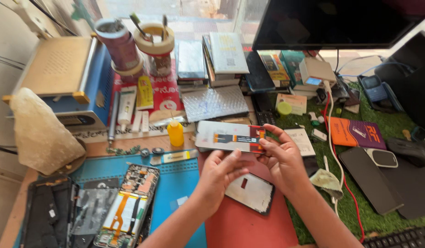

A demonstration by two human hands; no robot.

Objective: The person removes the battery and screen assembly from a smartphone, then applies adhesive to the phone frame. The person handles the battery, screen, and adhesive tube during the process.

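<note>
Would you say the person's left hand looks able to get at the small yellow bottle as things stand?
Probably yes: the yellow bottle stands just beyond the left hand with nothing between them, though that hand is now under the phone screen panel and would need to let go.

So there's this flat rectangular white phone screen panel with an orange flex ribbon and dark red patch on its back (231,137), held up level, long side sideways, back facing up, above the red mat.
</note>
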